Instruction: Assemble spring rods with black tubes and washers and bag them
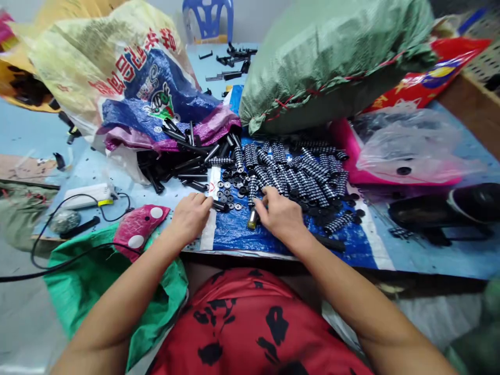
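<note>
We see a pale blue worktop [35,140] crowded with printed sacks [117,78], a green sack [332,57] and a blue tarp [242,229]. Our left hand [191,214] pinches a short black tube [219,206]; our right hand [280,214], fingers curled, holds a brass-tipped cylinder [252,219] near ribbed black springs [297,172] and small washers [228,191].

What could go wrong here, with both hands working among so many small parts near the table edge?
1. The small black washers lie loose by the left hand; a sweep may scatter them.
2. The small brass-tipped cylinder under the right hand sits near the table edge and might roll off.
3. The piled black tubes could slide into the working spot.
</note>
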A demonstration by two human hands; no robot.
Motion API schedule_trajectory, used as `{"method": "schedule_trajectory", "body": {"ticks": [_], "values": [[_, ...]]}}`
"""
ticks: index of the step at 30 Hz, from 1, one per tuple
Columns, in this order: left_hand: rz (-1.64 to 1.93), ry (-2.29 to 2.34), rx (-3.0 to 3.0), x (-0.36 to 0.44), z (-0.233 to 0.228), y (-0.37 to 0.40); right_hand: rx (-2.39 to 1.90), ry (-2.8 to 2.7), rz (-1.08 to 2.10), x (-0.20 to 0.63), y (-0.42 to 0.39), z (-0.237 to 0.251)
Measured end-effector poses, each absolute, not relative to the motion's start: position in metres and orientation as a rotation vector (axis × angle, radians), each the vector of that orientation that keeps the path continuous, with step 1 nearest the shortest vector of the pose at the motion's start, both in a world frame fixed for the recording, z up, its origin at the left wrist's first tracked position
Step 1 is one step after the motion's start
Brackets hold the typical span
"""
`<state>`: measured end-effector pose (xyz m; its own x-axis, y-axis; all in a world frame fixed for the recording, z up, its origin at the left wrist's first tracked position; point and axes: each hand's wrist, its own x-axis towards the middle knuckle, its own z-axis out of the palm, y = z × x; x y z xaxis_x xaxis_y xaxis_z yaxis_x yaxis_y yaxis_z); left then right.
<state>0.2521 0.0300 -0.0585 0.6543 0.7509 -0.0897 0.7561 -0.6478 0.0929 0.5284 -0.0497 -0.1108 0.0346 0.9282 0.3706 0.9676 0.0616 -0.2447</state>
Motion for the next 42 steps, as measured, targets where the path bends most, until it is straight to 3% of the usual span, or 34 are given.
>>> {"method": "schedule_trajectory", "body": {"ticks": [4,9,13,16,21,25,31,38,42], "values": [[-0.185,1.24,3.001,0.274,-0.081,0.059,-2.323,-1.955,0.172,0.502,-0.011,-0.087],[0.417,1.154,2.83,0.261,-0.084,0.051,-2.348,-1.911,0.281,0.502,0.002,-0.081],[0.779,1.329,1.863,0.266,-0.076,0.026,-2.124,-1.776,0.299,0.52,-0.005,-0.087],[0.883,1.215,1.221,0.277,-0.07,0.01,-1.752,-1.613,0.324,0.538,-0.02,-0.093],[0.81,1.105,0.9,0.297,-0.069,-0.003,-1.419,-1.034,0.764,0.55,-0.042,-0.105],[0.709,1.018,0.946,0.317,-0.074,-0.016,-1.221,-0.621,0.922,0.536,-0.043,-0.103],[0.707,1.041,1.072,0.33,-0.083,-0.032,-0.931,-0.264,1.439,0.514,-0.053,-0.085],[0.849,1.101,1.331,0.35,-0.081,-0.041,-0.923,-0.289,1.293,0.487,-0.063,-0.084],[0.813,1.036,1.522,0.361,-0.082,-0.041,-1.059,-0.586,1.162,0.481,-0.065,-0.091]]}}
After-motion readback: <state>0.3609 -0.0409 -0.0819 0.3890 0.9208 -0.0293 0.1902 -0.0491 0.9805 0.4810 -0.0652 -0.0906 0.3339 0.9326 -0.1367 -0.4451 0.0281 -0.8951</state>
